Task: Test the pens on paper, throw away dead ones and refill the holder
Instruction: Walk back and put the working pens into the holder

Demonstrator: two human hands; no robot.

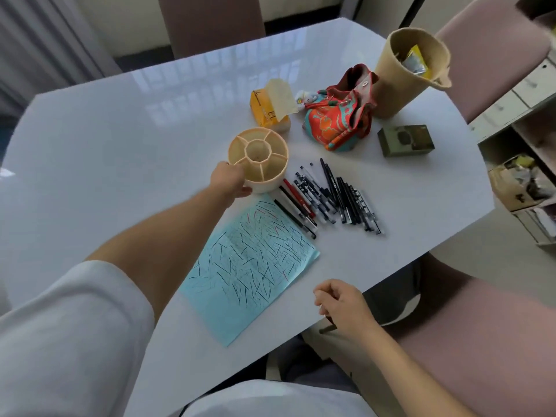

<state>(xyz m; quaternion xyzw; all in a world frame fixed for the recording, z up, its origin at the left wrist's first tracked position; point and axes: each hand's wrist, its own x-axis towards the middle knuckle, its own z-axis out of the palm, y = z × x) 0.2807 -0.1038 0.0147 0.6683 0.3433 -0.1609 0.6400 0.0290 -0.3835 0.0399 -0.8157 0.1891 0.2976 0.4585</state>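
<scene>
In the head view, the round pen holder [258,160] on the white table [105,152] is gripped at its near wall by the left hand [230,180]. The pens [328,195] are laid just right of it, above the scribbled blue paper [249,263]. The right hand [341,305] is loosely curled, holding nothing, at the table's near edge.

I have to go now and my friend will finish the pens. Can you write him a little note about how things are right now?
Left hand grips the side of the empty pen holder. Right hand hangs loosely curled at the table edge, holding nothing visible.
Pens lie in a row right of the holder, above the blue paper.
Done: paper is full of test strokes.
Left: put the pens into the holder. Which ones are dead, I cannot tell.
</scene>
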